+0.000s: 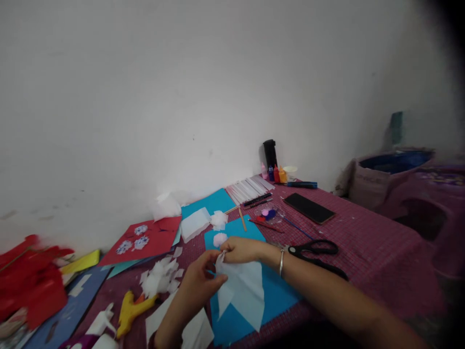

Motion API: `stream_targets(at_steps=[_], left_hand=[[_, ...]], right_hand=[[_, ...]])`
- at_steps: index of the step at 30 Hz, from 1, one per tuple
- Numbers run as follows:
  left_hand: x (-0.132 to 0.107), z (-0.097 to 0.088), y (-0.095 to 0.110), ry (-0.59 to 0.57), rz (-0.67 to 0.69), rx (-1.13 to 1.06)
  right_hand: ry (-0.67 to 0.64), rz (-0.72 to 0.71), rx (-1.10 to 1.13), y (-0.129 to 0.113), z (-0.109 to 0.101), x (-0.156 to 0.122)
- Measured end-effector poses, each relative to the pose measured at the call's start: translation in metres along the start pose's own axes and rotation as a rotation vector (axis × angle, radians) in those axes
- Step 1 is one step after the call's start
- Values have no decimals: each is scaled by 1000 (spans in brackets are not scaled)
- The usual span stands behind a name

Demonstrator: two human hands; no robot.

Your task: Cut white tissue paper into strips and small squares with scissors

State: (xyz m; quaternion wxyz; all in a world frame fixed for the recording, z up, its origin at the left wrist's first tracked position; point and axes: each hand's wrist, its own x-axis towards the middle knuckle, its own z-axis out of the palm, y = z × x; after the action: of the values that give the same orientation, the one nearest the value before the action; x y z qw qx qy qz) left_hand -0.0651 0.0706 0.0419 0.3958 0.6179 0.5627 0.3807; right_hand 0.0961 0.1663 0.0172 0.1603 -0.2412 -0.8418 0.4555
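Observation:
A thin white tissue sheet hangs in loose folds over a blue sheet of paper. Its gathered upper tip is pinched in my right hand, with a bangle on that wrist. My left hand comes in from the left, fingers curled against the same tip and thumb beside the tissue's edge; its fingertips are partly hidden. Just beyond my fingers, a pale pink fluffy paper tuft lies on the blue paper. Black-handled scissors rest beyond my right forearm, which partly covers them.
A yellow glue gun and crumpled white scraps lie left. Behind are a red sheet with flowers, folded white tissue and white sticks. A paint palette, phone and paint bottles stand right.

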Motion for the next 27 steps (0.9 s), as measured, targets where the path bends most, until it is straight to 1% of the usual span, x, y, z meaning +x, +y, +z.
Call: stream_targets(at_steps=[3, 8, 11, 16, 19, 21, 23, 25, 26, 27], left_hand=[[2, 0, 0, 23, -50, -139], [2, -5, 3, 11, -129, -233], [3, -5, 2, 10, -165, -277], [8, -1, -5, 95, -232, -340], [9, 2, -5, 128, -249, -401], [9, 3, -3, 143, -241, -438], [8, 3, -1, 177, -220, -467], [7, 2, -2, 237, -198, -492], [6, 1, -3, 272, -187, -505], [6, 1, -5, 305, -177, -517]], right_hand=[[3, -29, 44, 3, -1, -2], [23, -90, 110, 8, -5, -6], [40, -112, 138, 10, -7, -8], [39, -150, 151, 7, -7, -10], [49, -156, 169, 4, -6, -11], [105, -155, 192, 3, -4, -11], [233, -140, 227, 3, -2, -11], [370, -106, 274, 3, 0, -12], [406, -85, 301, 3, 1, -12], [403, -65, 332, 3, 2, -13]])
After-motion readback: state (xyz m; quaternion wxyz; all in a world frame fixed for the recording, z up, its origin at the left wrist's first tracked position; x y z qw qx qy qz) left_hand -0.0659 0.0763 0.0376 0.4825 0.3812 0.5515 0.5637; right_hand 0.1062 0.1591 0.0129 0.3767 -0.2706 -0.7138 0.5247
